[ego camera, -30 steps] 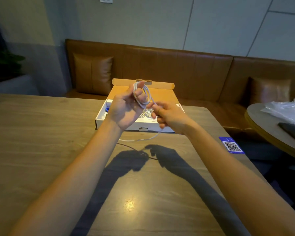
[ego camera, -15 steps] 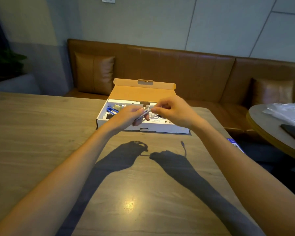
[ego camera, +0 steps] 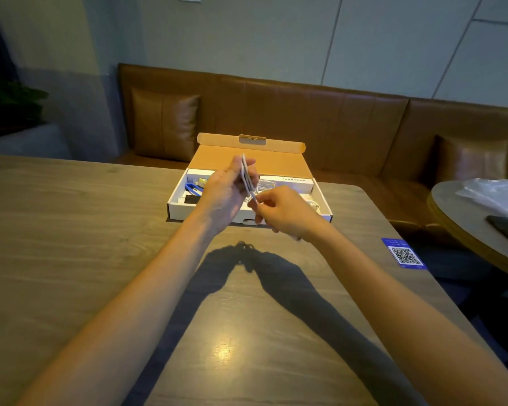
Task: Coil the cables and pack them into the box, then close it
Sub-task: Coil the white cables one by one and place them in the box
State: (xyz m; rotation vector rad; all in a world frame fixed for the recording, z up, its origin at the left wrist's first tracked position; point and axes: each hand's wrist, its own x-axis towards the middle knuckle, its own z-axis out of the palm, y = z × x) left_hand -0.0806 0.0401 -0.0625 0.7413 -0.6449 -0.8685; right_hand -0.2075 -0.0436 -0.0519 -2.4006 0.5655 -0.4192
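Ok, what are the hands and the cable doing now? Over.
Left hand grips looped white cable. Right hand pinches the cable's lower end. Box open just beyond the hands. Nothing blocking it.

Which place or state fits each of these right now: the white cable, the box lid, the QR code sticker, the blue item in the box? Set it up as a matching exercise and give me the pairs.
Things:
1. white cable
2. box lid
3. QR code sticker
4. blue item

Places or states:
A. folded back, open
B. on the table, near its right edge
C. looped in the left hand, pinched by the right hand
D. inside the box, at its left end

Pairs: 1-C, 2-A, 3-B, 4-D
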